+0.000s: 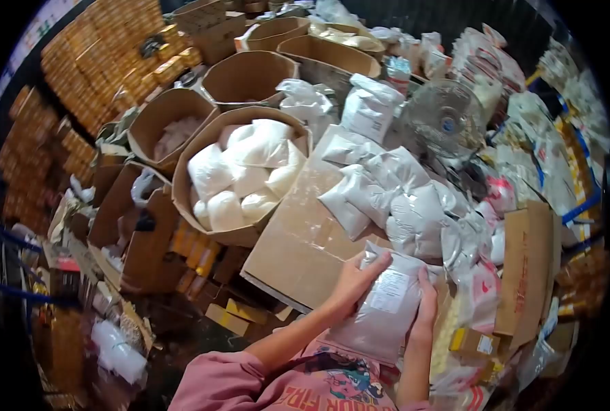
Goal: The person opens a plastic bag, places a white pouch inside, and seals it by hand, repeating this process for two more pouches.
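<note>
The labelled plastic pouch (373, 324) is in front of the person's shirt (319, 383), at the near edge of the cardboard work surface (291, 257). The left hand (358, 279) grasps its upper left side, thumb over the film; the right hand (425, 305) is placed along the right side, its fingers partly hidden behind the pouch. The printed label (390, 291) faces the wearer.

Risk, in my judgement: the film looks slick and the contents loose, so uneven side pressure could let the pouch slip toward the lap. Squeezing hard could strain a seam; whether the top is sealed cannot be told.

Similar filled pouches (414, 212) lie overlapped just beyond; a knock could slide them. The open carton (184, 198) of white bags (243, 168) appears heaped, so further loading could cause spillage.
</note>
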The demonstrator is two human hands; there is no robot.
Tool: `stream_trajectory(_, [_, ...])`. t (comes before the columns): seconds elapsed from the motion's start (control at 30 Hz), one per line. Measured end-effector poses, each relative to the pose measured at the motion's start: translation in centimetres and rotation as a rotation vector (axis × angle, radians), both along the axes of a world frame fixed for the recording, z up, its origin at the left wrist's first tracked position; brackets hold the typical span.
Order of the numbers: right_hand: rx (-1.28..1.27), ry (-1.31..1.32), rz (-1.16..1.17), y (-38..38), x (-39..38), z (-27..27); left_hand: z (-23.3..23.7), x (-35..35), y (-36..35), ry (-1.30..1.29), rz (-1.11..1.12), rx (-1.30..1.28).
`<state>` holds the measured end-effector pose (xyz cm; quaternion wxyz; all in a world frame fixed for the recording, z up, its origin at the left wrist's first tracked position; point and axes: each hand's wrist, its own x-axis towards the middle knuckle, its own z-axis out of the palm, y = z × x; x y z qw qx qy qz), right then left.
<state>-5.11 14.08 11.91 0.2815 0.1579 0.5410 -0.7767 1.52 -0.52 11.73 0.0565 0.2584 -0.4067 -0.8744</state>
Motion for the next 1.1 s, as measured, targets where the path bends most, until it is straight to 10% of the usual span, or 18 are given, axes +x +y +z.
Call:
stream_trajectory(0.53, [0.189,0.155,0.280,-2.3,2.5,-7.0,-8.8,5.7,-2.8,-0.084,-0.189,-0.193])
stream_trajectory(0.9, [0.041,-0.169,0.769,-3.9,3.9,-12.7,-17.4,11.6,-4.4,-0.034,-0.144,0.455])
stream_trajectory(1.03, [0.106,0.278,1.148,-11.0,0.1,-13.2,-14.6,11.5,-8.9,-0.015,0.170,0.498])
stream_trajectory(1.1, [-0.188,0.313,0.902,-18.5,0.4,-5.8,-6.9,10.9,-16.7,-0.016,0.292,0.178])
